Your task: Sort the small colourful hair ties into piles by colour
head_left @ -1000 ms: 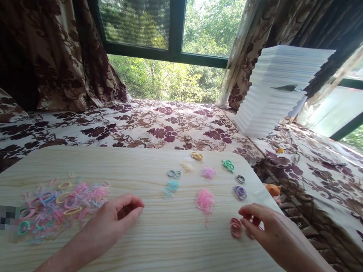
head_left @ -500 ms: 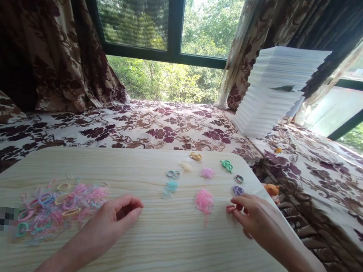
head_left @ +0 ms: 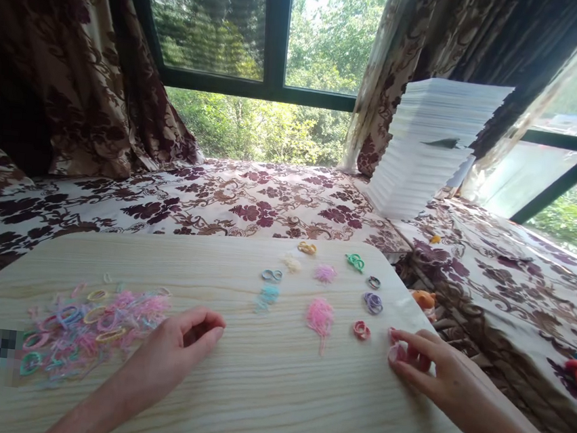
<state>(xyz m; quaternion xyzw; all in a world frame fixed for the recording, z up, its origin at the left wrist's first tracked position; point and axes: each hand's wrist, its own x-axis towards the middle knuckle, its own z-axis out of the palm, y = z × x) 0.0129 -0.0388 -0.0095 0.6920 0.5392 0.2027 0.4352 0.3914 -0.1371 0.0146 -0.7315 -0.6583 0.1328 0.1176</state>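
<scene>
My left hand [head_left: 182,342] rests on the table beside a mixed pile of colored hair ties and small rubber bands [head_left: 99,324]. Its fingers are curled, with thumb and fingertips close together; whatever lies inside is hidden. My right hand [head_left: 422,359] is at the table's right side, thumb and index finger apart, nothing visible between them. Just left of its fingertips lie red hair ties [head_left: 361,330]. Beyond those are purple hair ties [head_left: 373,303], a dark grey hair tie [head_left: 374,282] and green hair ties [head_left: 355,262].
Small heaps of pink bands [head_left: 320,317], lilac bands [head_left: 324,273], blue bands [head_left: 267,297] and cream bands [head_left: 292,264] lie mid-table, near grey-blue ties [head_left: 271,275] and yellow ties [head_left: 307,247]. A tall paper stack [head_left: 428,148] stands behind the wooden table [head_left: 230,401].
My right hand has drawn back to the right and its fingers have come off the red hair ties, which now lie uncovered. My left hand has barely moved. The view has shifted slightly.
</scene>
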